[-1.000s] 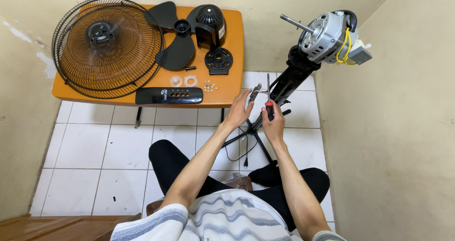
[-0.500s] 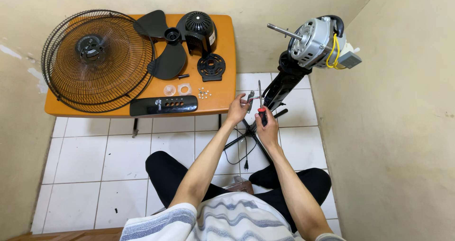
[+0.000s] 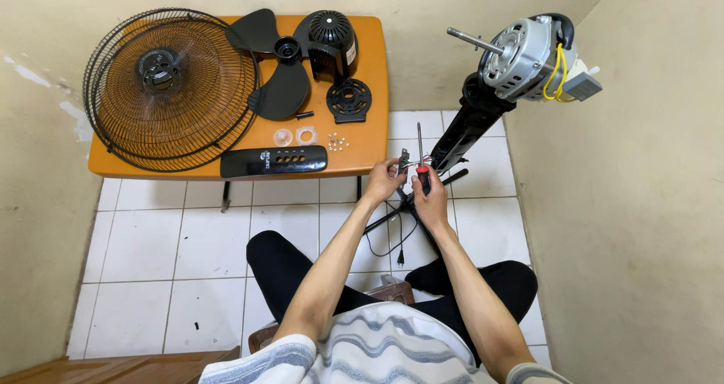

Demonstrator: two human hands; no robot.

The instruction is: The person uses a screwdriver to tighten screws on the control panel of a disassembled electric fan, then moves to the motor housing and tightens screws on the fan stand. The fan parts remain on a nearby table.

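Observation:
My right hand [image 3: 430, 199] grips a screwdriver [image 3: 421, 156] with a red and black handle, its shaft pointing up. My left hand [image 3: 385, 179] pinches a small grey part with thin coloured wires [image 3: 406, 160] right beside the screwdriver. Both hands meet in front of the black fan stand column [image 3: 464, 131], which leans up to a bare metal fan motor [image 3: 524, 48] with a yellow wire and a protruding shaft.
An orange table [image 3: 369, 75] carries a wire fan grille [image 3: 170, 86], black fan blades [image 3: 275, 71], a black motor cover [image 3: 329, 37], a black round plate [image 3: 349, 99], a black control panel [image 3: 275, 160], two clear caps and small screws [image 3: 337, 141]. A black cord [image 3: 392, 241] lies on the white tiled floor. Walls close in left and right.
The view shifted slightly; my hands stay together by the stand, with the screwdriver now held more upright near the small wired part.

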